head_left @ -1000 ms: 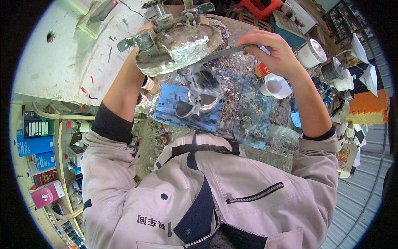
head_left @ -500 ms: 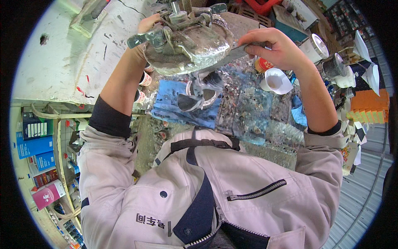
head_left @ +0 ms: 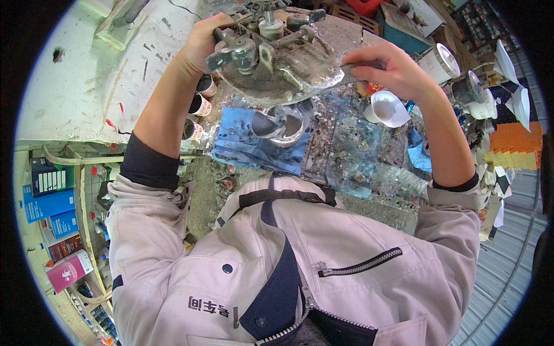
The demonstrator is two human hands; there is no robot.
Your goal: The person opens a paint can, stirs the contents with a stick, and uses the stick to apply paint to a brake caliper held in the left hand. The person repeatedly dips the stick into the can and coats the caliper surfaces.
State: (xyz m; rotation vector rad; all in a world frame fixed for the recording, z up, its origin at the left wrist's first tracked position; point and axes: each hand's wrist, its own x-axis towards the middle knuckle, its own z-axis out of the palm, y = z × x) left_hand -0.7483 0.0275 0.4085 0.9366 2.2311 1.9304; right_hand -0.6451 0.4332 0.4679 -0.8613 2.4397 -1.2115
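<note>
A round metal plate (head_left: 283, 81) carrying clamps and a central shaft fills the upper middle of the frame, tilted, its clamp side facing the camera. The left hand (head_left: 202, 46) is closed on its upper left edge; some of the fingertips are hidden there. From that hand, the plate lies to the right and slightly lower in the frame.

The right hand (head_left: 388, 66), at the upper right, pinches a dark flat scraper (head_left: 348, 79) between thumb and fingers. The scraper's long axis runs from the hand leftward and a little downward in the frame, toward the plate's right rim. Its far end is at that rim, but whether it touches the metal or passes behind it cannot be made out. The right hand is nearer to this right rim, while the left hand is at the opposite side; the bulk of the plate lies between the two, just left of the right hand.

Below the plate, curved grey metal blades (head_left: 291, 128) show at the middle of the frame, over a blue sheet (head_left: 245, 151) on the spattered tabletop (head_left: 340, 130). The plate hides where the blades lead upward. A white cup (head_left: 393, 111) stands just below the right hand, and small printed cups (head_left: 200, 105) stand in a row below the left hand.
</note>
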